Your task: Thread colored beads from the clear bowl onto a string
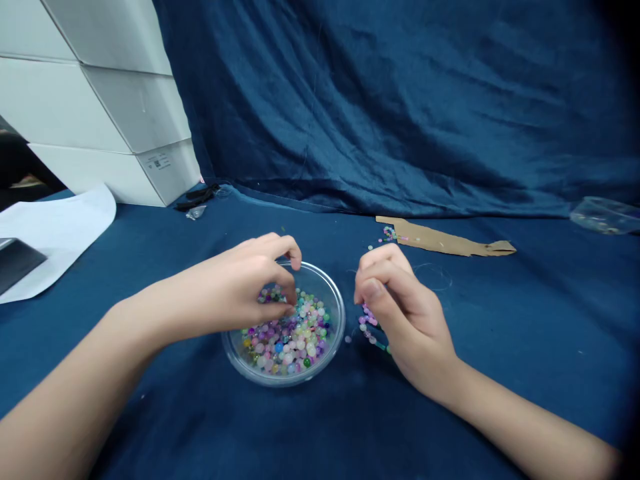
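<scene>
Head view: beads [301, 345], unreadable box label [158, 163]

This looks like an improvised craft corner: a blue-clothed work surface [530, 333], a blue curtain [400, 100] hanging along its far side, stacked white cartons [115, 107] (one bears a printed label [158, 163]) at far left, and a clear bowl [285, 381] of beads [300, 345] near the middle. Home or workshop, I cannot tell.

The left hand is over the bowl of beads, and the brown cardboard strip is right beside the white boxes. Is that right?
Not quite: in the head view, the brown cardboard strip isn't beside the white boxes; it lies beyond the right hand. The left hand is indeed over the bowl of beads.
</scene>
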{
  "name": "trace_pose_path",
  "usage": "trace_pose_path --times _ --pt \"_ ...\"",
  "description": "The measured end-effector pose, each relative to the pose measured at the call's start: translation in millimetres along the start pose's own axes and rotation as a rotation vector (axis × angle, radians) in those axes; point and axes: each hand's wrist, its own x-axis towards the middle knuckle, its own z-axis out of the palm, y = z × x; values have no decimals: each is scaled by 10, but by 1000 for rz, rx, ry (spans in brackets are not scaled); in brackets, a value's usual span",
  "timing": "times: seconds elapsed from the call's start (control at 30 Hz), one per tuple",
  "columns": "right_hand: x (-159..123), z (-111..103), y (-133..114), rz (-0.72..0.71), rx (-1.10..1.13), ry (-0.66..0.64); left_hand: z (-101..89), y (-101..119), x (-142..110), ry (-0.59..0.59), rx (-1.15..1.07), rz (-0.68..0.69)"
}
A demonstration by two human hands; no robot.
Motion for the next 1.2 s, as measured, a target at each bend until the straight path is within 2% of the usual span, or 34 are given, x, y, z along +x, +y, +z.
trace_pose_path --times 0.1,0.3,0.4,0.47,0.57,0.63,0.7,0.77,0.87,1.07,1.2 --pt "4 3 17 16 6 31 55 7 -7 -102 -13 3" --pt "-3 13 16 39 23 5 88 101 45 -149 65 -19" --pt "2 13 7 41 33 -2 95 112 64 -141 84 -6" --pt "5 14 8 45 54 -14 94 102 75 -89 60 15" --pt "-5 15 17 67 112 -57 79 99 101 88 -83 63" --pt "-23 16 19 99 153 -104 68 119 124 201 -299 77" --pt "-42 15 13 121 167 -141 69 150 145 260 -569 35" --pt "-54 14 2 112 159 -158 84 180 161 282 -787 -44" --pt "-54 13 -9 68 130 -159 113 202 177 284 -934 -105" --pt "-43 23 -8 -23 115 -173 115 183 195 253 -1007 -92" --pt "-42 29 -22 -52 141 -208 114 161 177 219 -994 -21"
